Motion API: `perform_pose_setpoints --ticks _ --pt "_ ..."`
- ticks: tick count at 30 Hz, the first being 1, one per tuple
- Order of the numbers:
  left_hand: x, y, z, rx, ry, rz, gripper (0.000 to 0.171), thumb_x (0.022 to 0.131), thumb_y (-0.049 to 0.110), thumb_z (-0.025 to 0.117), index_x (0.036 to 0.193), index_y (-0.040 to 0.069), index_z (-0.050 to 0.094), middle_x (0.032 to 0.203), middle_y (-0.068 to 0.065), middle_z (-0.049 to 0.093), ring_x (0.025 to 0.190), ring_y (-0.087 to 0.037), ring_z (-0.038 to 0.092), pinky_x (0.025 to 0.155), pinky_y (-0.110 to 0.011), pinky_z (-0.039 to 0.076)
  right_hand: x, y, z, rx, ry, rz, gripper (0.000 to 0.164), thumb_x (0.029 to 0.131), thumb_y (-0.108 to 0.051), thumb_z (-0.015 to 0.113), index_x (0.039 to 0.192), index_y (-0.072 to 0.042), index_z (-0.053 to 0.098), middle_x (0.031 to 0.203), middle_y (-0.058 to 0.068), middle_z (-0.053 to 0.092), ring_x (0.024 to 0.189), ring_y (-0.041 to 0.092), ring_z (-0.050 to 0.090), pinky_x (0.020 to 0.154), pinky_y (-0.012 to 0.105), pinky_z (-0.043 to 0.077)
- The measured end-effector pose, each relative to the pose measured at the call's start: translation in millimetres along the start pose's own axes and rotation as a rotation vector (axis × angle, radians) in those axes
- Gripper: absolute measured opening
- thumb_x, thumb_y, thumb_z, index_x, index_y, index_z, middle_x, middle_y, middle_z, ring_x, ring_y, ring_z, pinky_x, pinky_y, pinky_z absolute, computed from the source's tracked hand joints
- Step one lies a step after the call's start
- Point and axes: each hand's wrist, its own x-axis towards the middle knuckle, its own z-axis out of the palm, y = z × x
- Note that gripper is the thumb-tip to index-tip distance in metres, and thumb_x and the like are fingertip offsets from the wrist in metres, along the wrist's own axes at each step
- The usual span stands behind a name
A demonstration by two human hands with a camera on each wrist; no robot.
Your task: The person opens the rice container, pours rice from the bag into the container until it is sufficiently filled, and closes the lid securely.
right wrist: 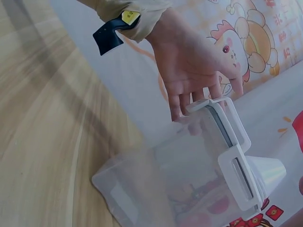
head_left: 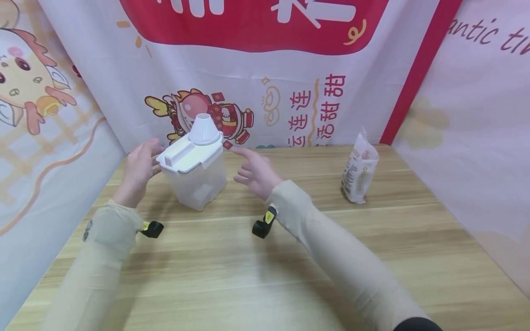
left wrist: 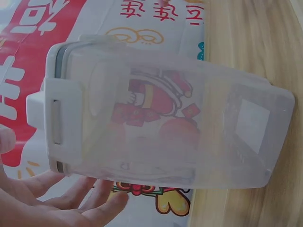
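Left grip (head_left: 140, 168): one bare hand, fingers loosely spread, holding nothing, beside the left side of the container; contact with the wall can't be told. Right grip (head_left: 257, 172): one bare hand, also holding nothing, index finger stretched toward the container, remaining fingers loosely bent; it sits just beside the right side, gap visible.

One translucent container (head_left: 194, 186), standing on the worktop (head_left: 207, 257) toward its far left part, between the two hands. One white lid (head_left: 182, 160) on top, carrying one white cone (head_left: 204, 130) at its far end, narrow end up. One white clip (left wrist: 71, 127) facing the left wrist camera. One pale label (left wrist: 252, 124) near the container's base.

One packet (head_left: 361, 172), pale with print, upright on the worktop, well apart to the right of the right hand. Two beige sleeves (head_left: 112, 234), one per arm; two black wrist cameras (head_left: 152, 229), one per wrist, each with a yellow tag.

Behind: printed cloth (head_left: 248, 105), one red panel, one cartoon figure partly covered by container and cone.
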Motion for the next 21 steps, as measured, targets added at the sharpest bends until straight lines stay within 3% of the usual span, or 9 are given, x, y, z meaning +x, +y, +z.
perform_pose_setpoints --ticks 9,16,21 --pt "4.8 2.2 -12.1 -0.092 -0.152 -0.101 0.081 0.098 0.056 0.048 0.157 0.009 0.018 0.16 -0.02 0.016 0.138 -0.039 0.031 0.112 -0.047 0.032 6.4 -0.2 13.0 0.073 -0.022 0.082 0.095 0.084 -0.021 0.079 0.157 -0.019 0.02 0.157 0.026 0.019 0.139 0.043 0.028 0.107 0.05 0.039" --pt "6.5 4.0 -17.9 -0.063 -0.235 -0.158 0.091 0.093 0.061 0.055 0.157 0.007 0.018 0.151 -0.017 0.032 0.123 -0.024 0.048 0.105 -0.037 0.042 6.2 -0.5 23.5 0.111 -0.055 0.119 0.095 0.081 -0.019 0.081 0.155 -0.005 0.022 0.155 0.028 0.02 0.139 0.042 0.028 0.106 0.049 0.041" --pt "9.1 4.4 -20.0 -0.056 -0.259 -0.198 0.096 0.09 0.062 0.058 0.156 0.005 0.018 0.143 -0.016 0.037 0.106 -0.014 0.06 0.099 -0.035 0.048 6.2 -0.7 31.6 0.1 -0.069 0.13 0.095 0.082 -0.017 0.081 0.154 -0.003 0.021 0.155 0.029 0.019 0.139 0.044 0.026 0.105 0.049 0.042"
